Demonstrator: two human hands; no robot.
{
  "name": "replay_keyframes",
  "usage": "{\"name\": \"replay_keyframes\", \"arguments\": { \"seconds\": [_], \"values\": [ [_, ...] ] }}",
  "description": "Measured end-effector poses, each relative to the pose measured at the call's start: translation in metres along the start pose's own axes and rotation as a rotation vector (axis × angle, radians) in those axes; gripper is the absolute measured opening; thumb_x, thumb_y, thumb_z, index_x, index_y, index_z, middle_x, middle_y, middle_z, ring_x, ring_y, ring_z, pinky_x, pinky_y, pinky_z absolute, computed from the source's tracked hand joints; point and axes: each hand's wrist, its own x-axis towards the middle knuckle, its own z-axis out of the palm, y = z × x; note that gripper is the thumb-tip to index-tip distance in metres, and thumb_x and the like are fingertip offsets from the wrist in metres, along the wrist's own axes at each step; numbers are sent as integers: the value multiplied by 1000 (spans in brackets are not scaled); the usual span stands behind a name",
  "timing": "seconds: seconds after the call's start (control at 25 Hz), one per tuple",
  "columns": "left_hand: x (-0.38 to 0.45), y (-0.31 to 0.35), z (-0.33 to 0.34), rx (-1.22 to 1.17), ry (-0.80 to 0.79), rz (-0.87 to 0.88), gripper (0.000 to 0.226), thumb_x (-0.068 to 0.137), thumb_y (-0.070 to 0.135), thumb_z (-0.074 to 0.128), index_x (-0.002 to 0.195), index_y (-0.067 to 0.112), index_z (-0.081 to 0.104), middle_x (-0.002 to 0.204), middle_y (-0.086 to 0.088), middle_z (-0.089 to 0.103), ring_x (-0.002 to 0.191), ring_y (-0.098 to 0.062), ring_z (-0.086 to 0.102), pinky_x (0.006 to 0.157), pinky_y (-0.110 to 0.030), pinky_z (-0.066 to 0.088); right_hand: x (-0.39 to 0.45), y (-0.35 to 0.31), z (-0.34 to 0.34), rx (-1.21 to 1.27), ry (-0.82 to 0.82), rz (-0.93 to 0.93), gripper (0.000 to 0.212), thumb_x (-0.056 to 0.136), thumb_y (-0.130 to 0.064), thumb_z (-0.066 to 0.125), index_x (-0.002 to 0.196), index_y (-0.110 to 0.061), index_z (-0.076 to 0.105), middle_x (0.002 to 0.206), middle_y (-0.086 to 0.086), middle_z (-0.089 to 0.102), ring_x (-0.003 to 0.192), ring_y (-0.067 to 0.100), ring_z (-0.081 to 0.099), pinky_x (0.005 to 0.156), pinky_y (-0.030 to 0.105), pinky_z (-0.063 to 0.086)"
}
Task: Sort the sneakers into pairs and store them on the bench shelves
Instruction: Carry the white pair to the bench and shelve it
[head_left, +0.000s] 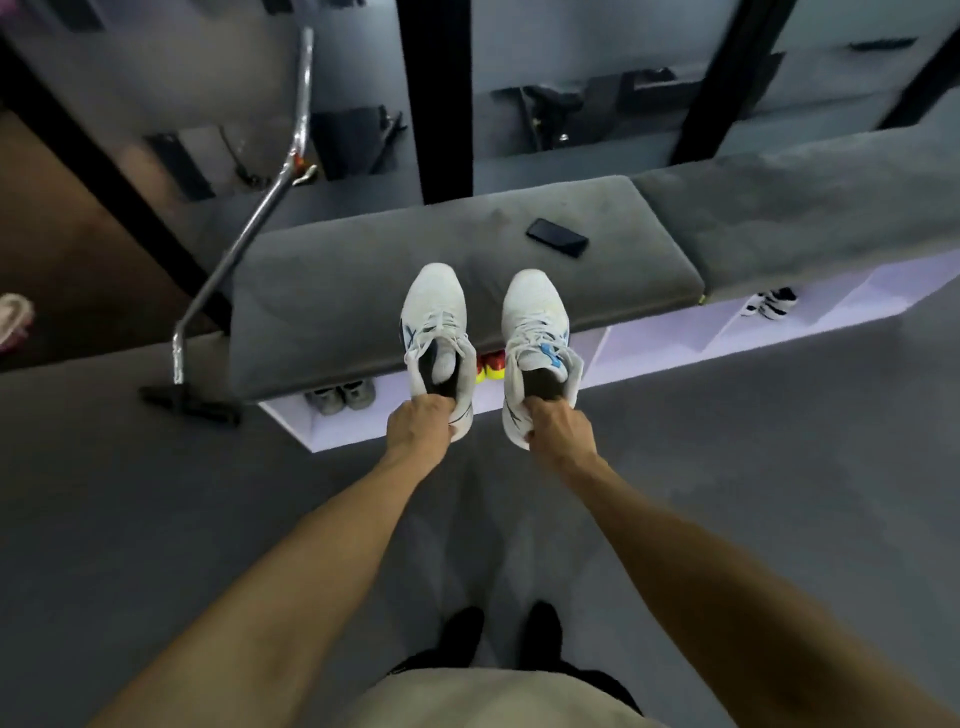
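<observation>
I hold a matching pair of white sneakers with blue trim side by side in the air, toes pointing away, in front of the grey-cushioned bench (332, 291). My left hand (418, 428) grips the heel of the left sneaker (435, 322). My right hand (558, 426) grips the heel of the right sneaker (535, 327). Under the cushion run white shelves (654, 343). A grey pair (340, 396) sits in the left compartment, a red and yellow pair (491, 365) shows between my sneakers, and a black-and-white pair (771, 304) sits further right.
A black phone (557, 237) lies on the bench cushion. A chrome pole on a black base (244, 228) leans at the bench's left end. A pink shoe (13, 319) lies at the far left edge. Grey floor spreads around my feet (498, 634).
</observation>
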Motion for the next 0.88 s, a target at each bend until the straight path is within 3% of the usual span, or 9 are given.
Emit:
{"name": "replay_keyframes", "arguments": {
  "seconds": [0.2,0.32,0.48,0.68,0.88],
  "values": [
    [-18,-15,-7,-80,41,-155,16,89,25,65,102,15,67,100,-10,67,94,-32,63,69,-34,42,21,-13,-3,-28,-2,-227,24,89,-6,53,113,-10,58,108,15,65,92,36,61,78,38,46],
    [-26,-27,-13,-109,21,-217,15,90,24,65,101,15,66,98,-9,66,92,-31,63,67,-32,40,25,-28,1,-34,-17,-278,24,89,-5,52,111,-9,58,106,15,65,89,37,61,72,33,40],
    [-29,-52,-9,-147,5,-251,14,91,24,64,102,15,66,98,-10,64,94,-32,62,68,-32,40,32,-51,20,-45,-51,-318,25,88,-4,52,112,-11,59,106,15,65,90,37,62,77,37,46],
    [-24,-82,41,-178,-48,-234,9,90,23,65,95,15,65,94,-9,65,92,-32,63,67,-31,42,45,-61,78,-64,-107,-296,23,88,-3,50,109,-9,58,108,14,64,93,38,61,78,39,46],
    [3,-107,141,-165,-121,-219,11,89,25,65,95,15,64,97,-7,65,91,-30,64,69,-34,45,84,-48,174,-116,-232,-265,23,89,-6,54,112,-10,56,113,13,61,99,37,59,81,38,43]
  ]
}}
